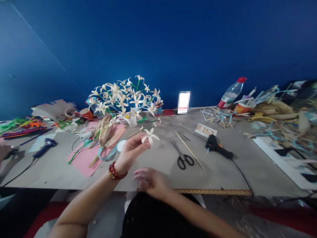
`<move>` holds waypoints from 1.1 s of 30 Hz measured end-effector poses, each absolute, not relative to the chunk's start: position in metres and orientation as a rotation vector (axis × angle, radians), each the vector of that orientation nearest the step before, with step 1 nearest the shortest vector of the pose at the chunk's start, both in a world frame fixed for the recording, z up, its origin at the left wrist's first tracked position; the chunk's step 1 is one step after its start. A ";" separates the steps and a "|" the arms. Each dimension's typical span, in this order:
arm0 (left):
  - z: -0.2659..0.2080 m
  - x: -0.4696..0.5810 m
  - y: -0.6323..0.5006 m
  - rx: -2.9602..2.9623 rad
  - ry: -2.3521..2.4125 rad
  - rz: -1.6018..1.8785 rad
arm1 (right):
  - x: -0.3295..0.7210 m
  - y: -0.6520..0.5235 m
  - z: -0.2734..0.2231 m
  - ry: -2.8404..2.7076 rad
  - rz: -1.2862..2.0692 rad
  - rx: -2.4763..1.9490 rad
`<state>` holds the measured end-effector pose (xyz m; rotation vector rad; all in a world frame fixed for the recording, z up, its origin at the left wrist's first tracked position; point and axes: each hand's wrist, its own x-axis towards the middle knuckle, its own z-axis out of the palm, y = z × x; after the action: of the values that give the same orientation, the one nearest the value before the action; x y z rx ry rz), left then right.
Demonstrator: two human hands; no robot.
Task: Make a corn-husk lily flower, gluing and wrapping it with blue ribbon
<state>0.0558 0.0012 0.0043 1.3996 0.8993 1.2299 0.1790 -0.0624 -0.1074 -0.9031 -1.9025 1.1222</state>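
Note:
Raised over the table, my left hand (pixel 131 148) wears a red beaded bracelet (pixel 117 171) and pinches a white artificial flower (pixel 150 136) with several narrow curled petals. My right hand (pixel 150 181) is lower, at the table's front edge, a little blurred; its fingers point left, loosely apart, and nothing shows in them. Black-handled scissors (pixel 183 158) lie to the right of both hands, beside a thin wooden stick (pixel 189 150). Behind my left hand stands a bunch of similar white flowers (pixel 123 96) on green stems in a white cup (pixel 131 121).
A black glue gun (pixel 218 147) lies right, its cord running off the front edge; a blue glue gun (pixel 46 147) lies left. Pink paper (pixel 84 162) holds dried husks (pixel 106 132). A tilted bottle (pixel 231 94), a power strip (pixel 282 165) and a bright blurred-out screen (pixel 183 102) stand about.

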 end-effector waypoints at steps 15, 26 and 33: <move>-0.045 0.079 0.019 1.994 0.930 1.448 | 0.273 -0.006 -0.078 -1.434 0.876 -1.085; -0.052 0.115 0.025 1.398 0.910 1.410 | 0.256 0.015 -0.070 -1.253 1.202 -0.893; -0.050 0.136 0.031 0.800 0.868 1.250 | 0.255 0.020 -0.068 -1.007 1.493 -0.960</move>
<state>0.1356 0.0306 -0.0501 0.7998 0.8685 1.2495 0.2548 0.0197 -0.0681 -0.9602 -1.0072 1.4933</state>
